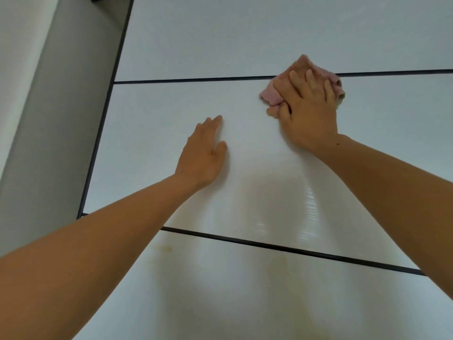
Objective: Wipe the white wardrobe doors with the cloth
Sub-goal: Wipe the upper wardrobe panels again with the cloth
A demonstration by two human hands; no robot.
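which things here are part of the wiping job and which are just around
In the job: crumpled pink cloth; glossy white wardrobe door panels; right hand holding the cloth against them; left hand resting flat on a panel.
Just around: plain grey wall at the left.

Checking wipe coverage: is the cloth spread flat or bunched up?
Bunched: the cloth lies in crumpled folds under the right hand on the door, with lumps poking out around it.

R hand (307, 111) holds a bunched pink cloth (269, 95) & presses it on the white wardrobe door (159, 143), right on a thin black line (196, 79). L hand (203, 155) lies flat on the door below the line, fingers (215, 121) straight. Grey wall (36, 94) at left.
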